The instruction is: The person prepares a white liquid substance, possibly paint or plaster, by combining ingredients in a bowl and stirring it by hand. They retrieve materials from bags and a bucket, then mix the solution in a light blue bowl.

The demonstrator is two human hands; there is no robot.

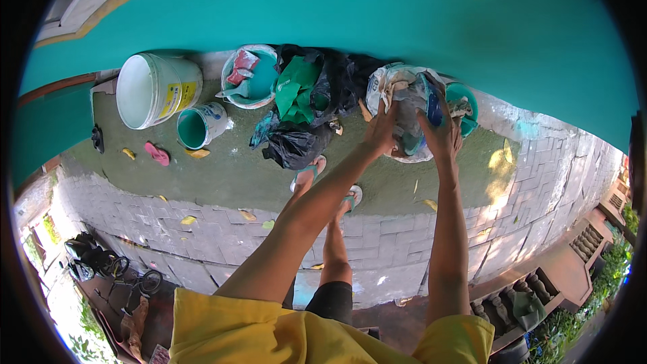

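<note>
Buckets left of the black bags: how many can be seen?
3: a large white bucket furthest left, a smaller bucket lower in the picture beside it, and a white-rimmed bucket next to the black bags.

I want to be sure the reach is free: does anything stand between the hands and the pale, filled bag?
Nothing visible does. The left hand and right hand appear to touch the pale bag from either side. The black plastic bag lies left of it and the teal bucket right; neither is in between.
</note>
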